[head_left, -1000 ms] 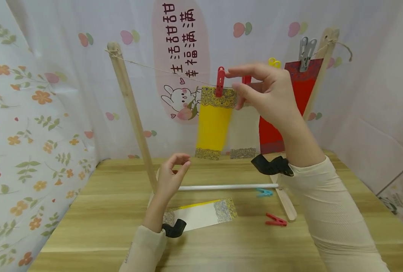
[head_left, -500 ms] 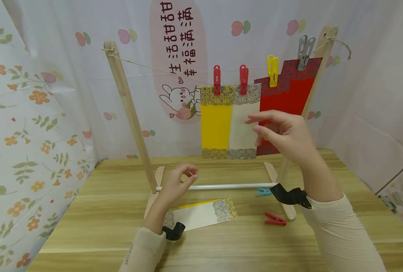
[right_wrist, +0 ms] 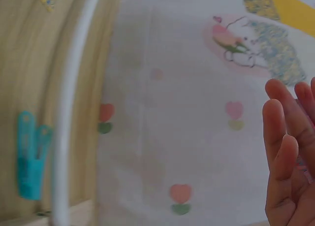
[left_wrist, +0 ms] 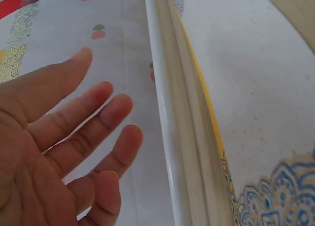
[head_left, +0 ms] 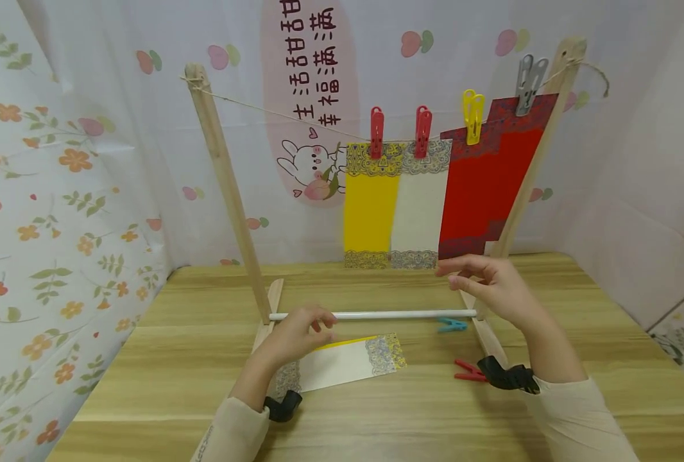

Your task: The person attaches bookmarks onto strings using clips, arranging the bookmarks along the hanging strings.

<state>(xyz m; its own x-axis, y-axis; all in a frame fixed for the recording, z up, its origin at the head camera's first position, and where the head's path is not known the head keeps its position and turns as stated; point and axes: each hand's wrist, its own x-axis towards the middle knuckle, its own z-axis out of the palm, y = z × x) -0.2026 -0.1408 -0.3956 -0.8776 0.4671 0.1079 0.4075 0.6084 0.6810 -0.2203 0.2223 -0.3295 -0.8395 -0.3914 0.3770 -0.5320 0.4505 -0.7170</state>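
Observation:
My left hand (head_left: 298, 333), fingers loosely bent and holding nothing, hovers over the left end of a white card with patterned ends (head_left: 342, 367). A yellow card (head_left: 401, 351) peeks out from beneath that white one. My right hand (head_left: 495, 282), also holding nothing, is near the lower edge of the hanging red cards (head_left: 480, 192). On the string (head_left: 284, 115) hang a yellow card (head_left: 369, 212) and a white card (head_left: 419, 215), each under a red clothespin (head_left: 376, 135). A yellow clothespin (head_left: 473, 119) and a grey clothespin (head_left: 529, 86) hold the red cards.
Two wooden posts (head_left: 229, 186) carry the string, joined low down by a white rod (head_left: 400, 314). A blue clothespin (head_left: 452, 325) lies by the rod. Closer to me on the table (head_left: 411, 417), a red clothespin (head_left: 469, 371) lies partly behind the right wrist's black mount (head_left: 509, 374).
My right hand has come away from the red clothespin on the yellow card and dropped toward the table. The left hand has sunk lower, over the lying cards.

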